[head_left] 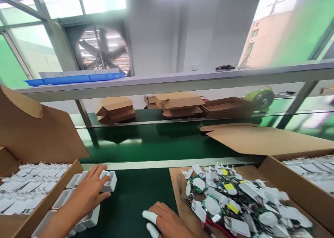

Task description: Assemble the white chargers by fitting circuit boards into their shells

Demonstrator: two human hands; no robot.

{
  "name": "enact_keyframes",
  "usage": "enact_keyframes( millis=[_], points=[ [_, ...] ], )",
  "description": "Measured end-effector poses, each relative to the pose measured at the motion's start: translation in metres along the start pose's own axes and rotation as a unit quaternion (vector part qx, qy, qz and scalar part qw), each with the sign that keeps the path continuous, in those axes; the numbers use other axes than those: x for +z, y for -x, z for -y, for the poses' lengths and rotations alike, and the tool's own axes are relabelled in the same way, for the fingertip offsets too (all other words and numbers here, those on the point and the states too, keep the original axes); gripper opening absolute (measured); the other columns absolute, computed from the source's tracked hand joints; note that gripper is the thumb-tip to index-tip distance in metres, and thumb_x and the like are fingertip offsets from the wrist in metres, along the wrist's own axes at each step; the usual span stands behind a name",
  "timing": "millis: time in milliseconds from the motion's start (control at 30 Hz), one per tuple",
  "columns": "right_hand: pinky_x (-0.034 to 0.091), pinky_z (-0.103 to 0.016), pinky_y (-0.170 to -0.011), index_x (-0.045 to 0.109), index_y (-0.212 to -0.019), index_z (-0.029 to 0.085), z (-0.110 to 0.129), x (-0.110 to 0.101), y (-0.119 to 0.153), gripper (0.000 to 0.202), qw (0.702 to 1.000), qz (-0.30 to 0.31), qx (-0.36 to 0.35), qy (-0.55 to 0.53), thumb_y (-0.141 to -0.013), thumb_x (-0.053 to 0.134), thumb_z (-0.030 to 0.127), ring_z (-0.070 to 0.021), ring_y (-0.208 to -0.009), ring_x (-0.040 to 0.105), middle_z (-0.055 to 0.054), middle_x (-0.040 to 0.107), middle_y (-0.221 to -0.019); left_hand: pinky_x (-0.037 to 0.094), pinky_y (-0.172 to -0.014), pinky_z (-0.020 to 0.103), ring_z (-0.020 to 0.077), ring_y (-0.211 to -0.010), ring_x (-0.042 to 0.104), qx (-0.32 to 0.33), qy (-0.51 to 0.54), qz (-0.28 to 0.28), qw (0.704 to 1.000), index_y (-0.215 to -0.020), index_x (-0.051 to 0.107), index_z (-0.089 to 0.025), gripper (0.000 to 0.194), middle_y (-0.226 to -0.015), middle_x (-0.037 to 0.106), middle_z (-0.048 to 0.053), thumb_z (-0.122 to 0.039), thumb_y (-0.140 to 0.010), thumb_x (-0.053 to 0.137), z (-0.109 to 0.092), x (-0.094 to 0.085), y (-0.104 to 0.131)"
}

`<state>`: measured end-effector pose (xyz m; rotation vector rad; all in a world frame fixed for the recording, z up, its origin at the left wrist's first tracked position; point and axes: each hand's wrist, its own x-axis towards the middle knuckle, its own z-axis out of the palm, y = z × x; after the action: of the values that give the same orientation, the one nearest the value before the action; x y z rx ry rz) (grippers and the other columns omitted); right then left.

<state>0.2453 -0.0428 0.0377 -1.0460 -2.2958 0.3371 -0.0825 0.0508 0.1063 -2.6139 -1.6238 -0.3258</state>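
My left hand [90, 191] lies palm down on a row of small white plastic housings [111, 181] on the green mat, fingers spread over the top one. Beside them stands a cardboard box [65, 177] filled with white parts. My right hand [167, 220], with white finger cots on two fingertips, rests at the near edge of the mat with fingers curled and nothing visible in it. Just to its right a pile of white shells and green circuit boards [229, 199] lies on a cardboard sheet [175, 175].
A green conveyor belt [156, 140] runs across behind the mat. Folded cardboard boxes [116, 109] and a green fan [259, 97] sit beyond it. An open box of white parts [313, 172] stands at the right. A blue tray [73, 79] lies on the upper shelf.
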Motion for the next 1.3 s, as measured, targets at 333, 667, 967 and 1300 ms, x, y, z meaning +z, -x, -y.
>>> enact_keyframes(
  millis=[333, 667, 967, 1300],
  points=[
    [0.054, -0.040, -0.092, 0.060, -0.132, 0.022, -0.013, -0.017, -0.006, 0.041, 0.997, -0.010, -0.003, 0.072, -0.093, 0.052, 0.013, -0.0260, -0.103, 0.065, -0.010, 0.071, -0.121, 0.056, -0.101, 0.048, 0.0370, -0.127, 0.062, 0.094, 0.130, 0.011, 0.987, -0.083, 0.071, -0.023, 0.015, -0.138, 0.063, 0.014, -0.024, -0.090, 0.058, -0.051, 0.047, -0.015],
    [0.052, -0.038, -0.079, 0.066, -0.094, 0.019, -0.032, -0.135, 0.029, 0.022, 0.929, 0.060, 0.302, 0.206, -0.076, 0.057, 0.009, -0.0307, -0.088, 0.070, -0.012, 0.074, -0.096, 0.063, -0.087, 0.030, 0.0270, -0.113, 0.072, 0.053, 0.346, -0.029, 0.936, -0.094, 0.065, -0.025, 0.020, -0.147, 0.058, 0.011, -0.041, -0.100, 0.053, -0.102, 0.097, 0.010],
    [0.042, -0.027, -0.062, 0.055, -0.084, 0.021, -0.037, -0.113, 0.000, 0.025, 0.912, 0.035, 0.377, 0.157, -0.069, 0.052, 0.000, -0.0198, -0.071, 0.064, -0.003, 0.067, -0.078, 0.062, -0.092, 0.033, 0.0288, -0.120, 0.069, 0.038, 0.353, -0.026, 0.935, -0.099, 0.066, -0.027, 0.019, -0.151, 0.053, 0.010, -0.042, -0.101, 0.054, -0.096, 0.100, 0.024],
    [0.050, -0.038, -0.093, 0.067, -0.113, 0.021, 0.008, -0.074, -0.051, 0.037, 0.984, 0.139, 0.039, 0.106, -0.082, 0.056, 0.004, -0.0265, -0.107, 0.060, -0.009, 0.069, -0.112, 0.051, -0.114, 0.043, 0.0299, -0.135, 0.060, -0.007, 0.331, -0.087, 0.940, -0.148, 0.043, -0.026, 0.055, -0.147, 0.056, 0.012, -0.025, -0.095, 0.055, -0.083, 0.095, 0.018]
  ],
)
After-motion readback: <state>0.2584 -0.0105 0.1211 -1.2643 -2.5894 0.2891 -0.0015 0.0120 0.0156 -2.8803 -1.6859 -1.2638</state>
